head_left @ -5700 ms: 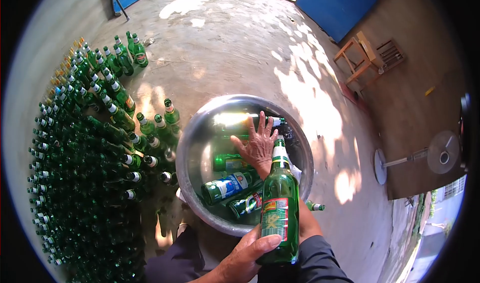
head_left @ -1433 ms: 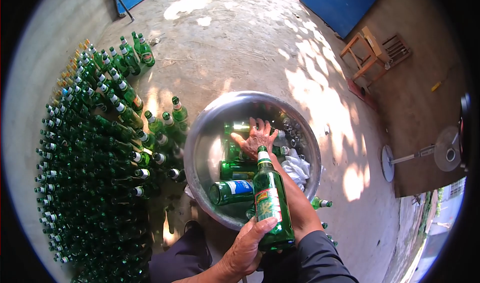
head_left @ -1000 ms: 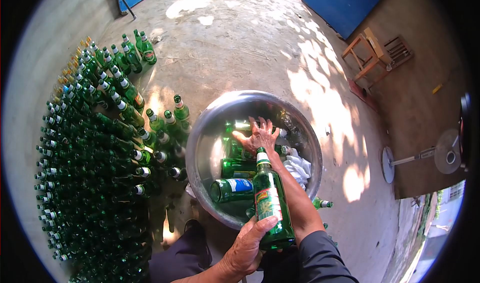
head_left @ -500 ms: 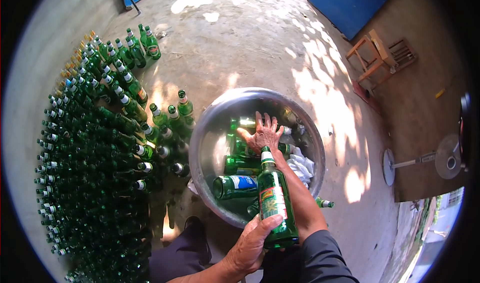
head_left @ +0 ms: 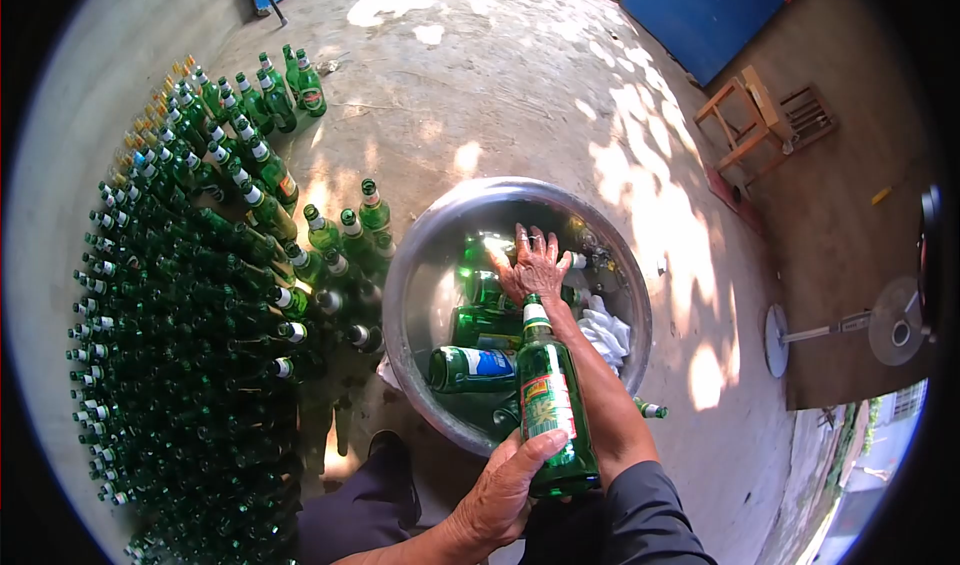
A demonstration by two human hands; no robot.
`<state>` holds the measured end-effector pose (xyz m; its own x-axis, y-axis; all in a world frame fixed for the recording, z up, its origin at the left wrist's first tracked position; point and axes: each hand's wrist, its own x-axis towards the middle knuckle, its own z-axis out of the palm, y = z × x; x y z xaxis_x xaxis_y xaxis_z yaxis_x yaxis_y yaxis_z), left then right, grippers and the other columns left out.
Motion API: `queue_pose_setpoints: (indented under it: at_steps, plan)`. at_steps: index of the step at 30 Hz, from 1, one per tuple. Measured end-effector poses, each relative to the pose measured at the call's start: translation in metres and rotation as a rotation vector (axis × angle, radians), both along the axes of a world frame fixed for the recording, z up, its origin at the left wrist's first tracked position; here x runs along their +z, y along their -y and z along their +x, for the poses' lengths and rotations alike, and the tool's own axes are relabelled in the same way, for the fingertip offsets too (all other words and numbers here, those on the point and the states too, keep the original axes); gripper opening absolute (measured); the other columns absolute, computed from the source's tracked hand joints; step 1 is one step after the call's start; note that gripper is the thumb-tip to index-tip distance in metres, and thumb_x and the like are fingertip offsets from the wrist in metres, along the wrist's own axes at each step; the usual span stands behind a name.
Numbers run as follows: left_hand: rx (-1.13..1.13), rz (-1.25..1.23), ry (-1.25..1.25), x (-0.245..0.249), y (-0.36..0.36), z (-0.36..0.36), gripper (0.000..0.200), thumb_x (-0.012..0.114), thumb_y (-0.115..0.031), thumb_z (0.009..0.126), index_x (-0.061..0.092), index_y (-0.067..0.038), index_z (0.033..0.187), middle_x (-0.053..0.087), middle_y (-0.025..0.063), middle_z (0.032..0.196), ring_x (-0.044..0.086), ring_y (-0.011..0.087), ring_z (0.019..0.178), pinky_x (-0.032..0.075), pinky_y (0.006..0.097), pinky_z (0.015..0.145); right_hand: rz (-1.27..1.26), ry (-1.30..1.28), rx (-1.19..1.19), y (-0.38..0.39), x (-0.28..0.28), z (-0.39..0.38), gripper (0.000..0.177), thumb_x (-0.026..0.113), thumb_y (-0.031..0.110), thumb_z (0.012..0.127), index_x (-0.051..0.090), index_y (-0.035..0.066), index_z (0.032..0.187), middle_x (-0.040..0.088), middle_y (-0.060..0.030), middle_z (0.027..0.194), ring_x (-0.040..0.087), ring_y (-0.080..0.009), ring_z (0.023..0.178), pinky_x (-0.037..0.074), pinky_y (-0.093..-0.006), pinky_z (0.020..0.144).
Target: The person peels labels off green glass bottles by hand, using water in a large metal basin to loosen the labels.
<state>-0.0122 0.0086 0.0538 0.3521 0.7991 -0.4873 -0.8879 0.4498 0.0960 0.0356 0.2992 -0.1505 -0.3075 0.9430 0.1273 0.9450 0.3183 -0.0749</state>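
My left hand [head_left: 508, 487] is closed around the lower part of a green glass beer bottle [head_left: 548, 400] with a red and white label. The bottle's neck points away from me, over the near side of a round metal basin [head_left: 394, 330]. Inside the basin, my right hand [head_left: 533, 268] lies with its fingers spread over several green bottles. What its palm touches is hidden. A bottle with a blue label [head_left: 488, 363] lies on its side in the basin. White cloth [head_left: 603, 335] is bunched to the right of my right forearm.
Many green bottles [head_left: 215, 305] stand packed on the floor at left. One bottle neck [head_left: 652, 408] shows right of the basin. A fan [head_left: 835, 327] and a wooden stool [head_left: 745, 115] are at right. Blue panels [head_left: 710, 15] are at the back.
My right hand has shifted slightly within the basin, its fingers still spread. The bottle in my left hand has hardly moved.
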Motion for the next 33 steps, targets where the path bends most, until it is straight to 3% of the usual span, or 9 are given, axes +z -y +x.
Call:
queue_pose_setpoints:
  at_steps: [8, 10, 13, 33]
  plan:
    - [-0.016, 0.01, 0.0, -0.002, 0.001, -0.001, 0.053, 0.07, -0.032, 0.094, 0.05, 0.001, 0.13, 0.066, 0.0113, 0.106, 0.07, 0.0208, 0.092, 0.061, 0.0378, 0.085, -0.045, -0.017, 0.011, 0.007, 0.019, -0.004, 0.088, 0.054, 0.078, 0.086, 0.047, 0.021, 0.152, 0.047, -0.0111, 0.155, 0.034, -0.0396, 0.146, 0.019, -0.0698, 0.113]
    - [-0.006, 0.015, 0.0, -0.003, 0.001, 0.0, 0.052, 0.07, -0.033, 0.094, 0.05, 0.001, 0.129, 0.066, 0.0113, 0.105, 0.07, 0.0208, 0.09, 0.061, 0.0371, 0.082, -0.061, -0.067, 0.019, 0.008, 0.02, -0.004, 0.087, 0.056, 0.074, 0.088, 0.049, 0.013, 0.15, 0.046, -0.0154, 0.154, 0.032, -0.0415, 0.147, 0.019, -0.0727, 0.113]
    - [-0.001, 0.012, 0.007, 0.0, 0.0, 0.0, 0.052, 0.07, -0.033, 0.094, 0.051, 0.001, 0.129, 0.067, 0.0118, 0.105, 0.071, 0.0208, 0.09, 0.061, 0.0364, 0.08, -0.017, -0.054, 0.008, 0.006, 0.012, -0.003, 0.09, 0.055, 0.078, 0.085, 0.048, 0.019, 0.152, 0.046, -0.0135, 0.155, 0.035, -0.0406, 0.146, 0.018, -0.0705, 0.114]
    - [0.044, 0.01, -0.046, 0.001, 0.002, -0.002, 0.053, 0.065, -0.033, 0.096, 0.051, 0.0, 0.134, 0.067, 0.0104, 0.103, 0.07, 0.0194, 0.084, 0.06, 0.0331, 0.073, -0.019, -0.069, 0.038, 0.005, 0.017, -0.001, 0.087, 0.062, 0.077, 0.081, 0.056, 0.018, 0.145, 0.048, -0.0167, 0.153, 0.038, -0.0418, 0.144, 0.018, -0.0711, 0.113]
